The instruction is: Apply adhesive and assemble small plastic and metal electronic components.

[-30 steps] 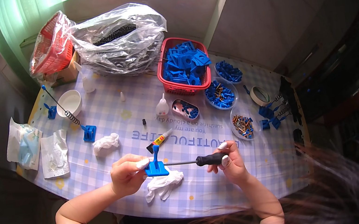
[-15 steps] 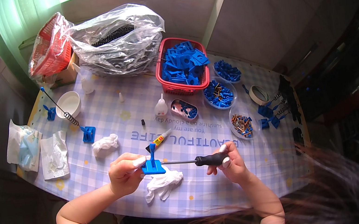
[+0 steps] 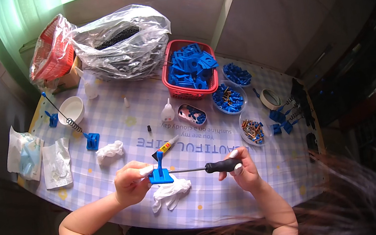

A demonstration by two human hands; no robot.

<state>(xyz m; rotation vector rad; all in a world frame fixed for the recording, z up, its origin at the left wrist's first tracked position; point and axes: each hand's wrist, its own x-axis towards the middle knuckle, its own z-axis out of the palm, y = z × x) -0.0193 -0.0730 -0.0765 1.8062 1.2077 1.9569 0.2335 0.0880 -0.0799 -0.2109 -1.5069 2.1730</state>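
Note:
Between its thumb and fingers, my left hand (image 3: 132,181) grips a blue plastic part (image 3: 160,175) with a flat base and an upright arm. My right hand (image 3: 244,171) is closed round the black handle of a screwdriver (image 3: 223,166). Its metal shaft points left, and the tip meets the side of the blue part; the exact contact is hidden. Below the part, a crumpled white glove (image 3: 171,192) lies on the cloth. Just beyond my hands rests a yellow and black glue tube (image 3: 165,146).
A red basket (image 3: 217,86) of blue plates stands at the back, beside tubs of blue pieces (image 3: 229,99) and screws (image 3: 253,131). Farther left are a large plastic bag (image 3: 122,44), a white bowl (image 3: 71,110) and a blue-based spring piece (image 3: 92,141). A tape roll (image 3: 271,99) lies right.
My right-hand fingers have shifted slightly round the screwdriver handle. The left hand and the blue part stay in nearly the same place.

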